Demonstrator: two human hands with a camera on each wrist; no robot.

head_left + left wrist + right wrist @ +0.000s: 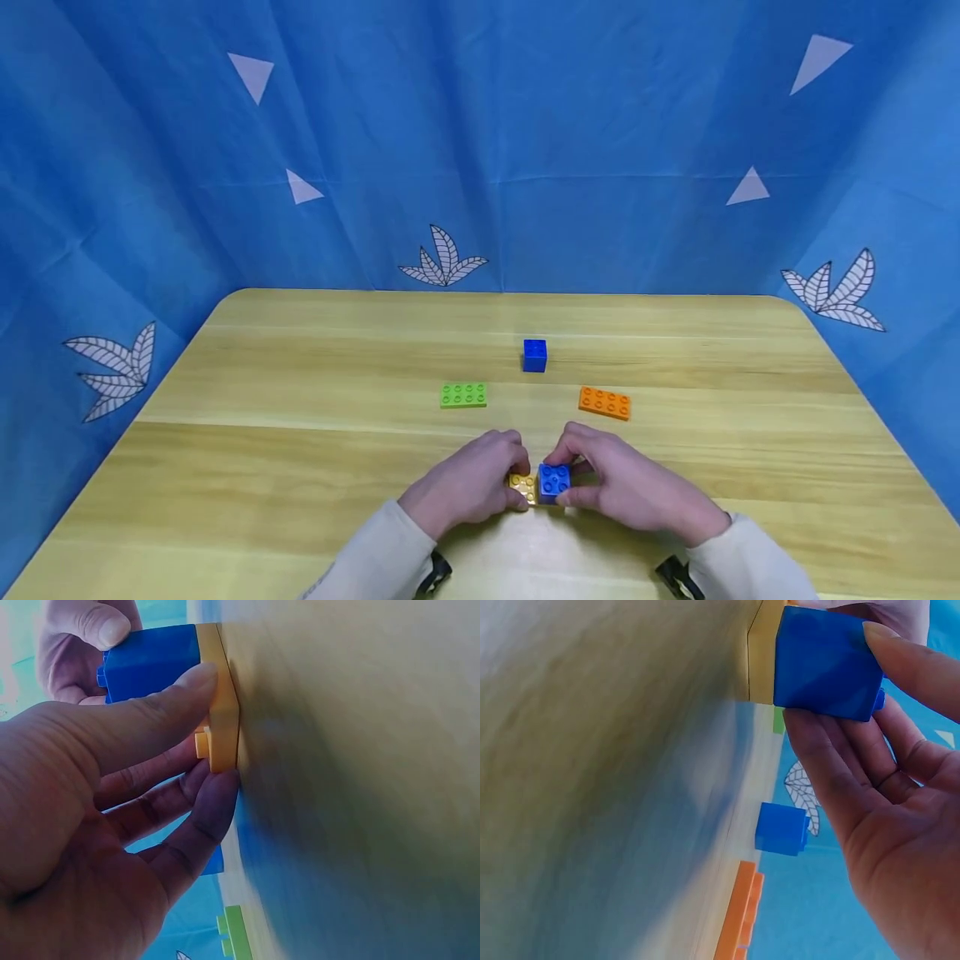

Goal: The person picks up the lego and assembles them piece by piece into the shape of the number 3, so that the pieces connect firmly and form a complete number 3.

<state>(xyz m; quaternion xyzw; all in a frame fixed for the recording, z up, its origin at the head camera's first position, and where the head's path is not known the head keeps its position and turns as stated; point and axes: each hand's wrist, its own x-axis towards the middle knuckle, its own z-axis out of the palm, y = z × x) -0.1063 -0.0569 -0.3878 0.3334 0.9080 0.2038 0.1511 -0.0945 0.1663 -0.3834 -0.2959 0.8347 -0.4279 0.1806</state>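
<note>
At the near edge of the table point(262, 483), from the head view, I see the left hand point(474, 477) pinching a yellow plate point(522, 488), while the right hand point(630, 485) grips a blue block point(554, 482) over the plate's right part. Beyond them lie a green plate point(463, 395) to the left, an orange plate point(604, 403) to the right and a second blue block point(535, 356) farther back, before a blue cloth point(562, 150).

From the left wrist, the thumb lies along the yellow plate's side, a fingertip meets its end, and the blue block sits against its studded face.

From the right wrist, thumb and fingers hold the blue block between them; the yellow plate shows flat beneath it, near the tabletop.
</note>
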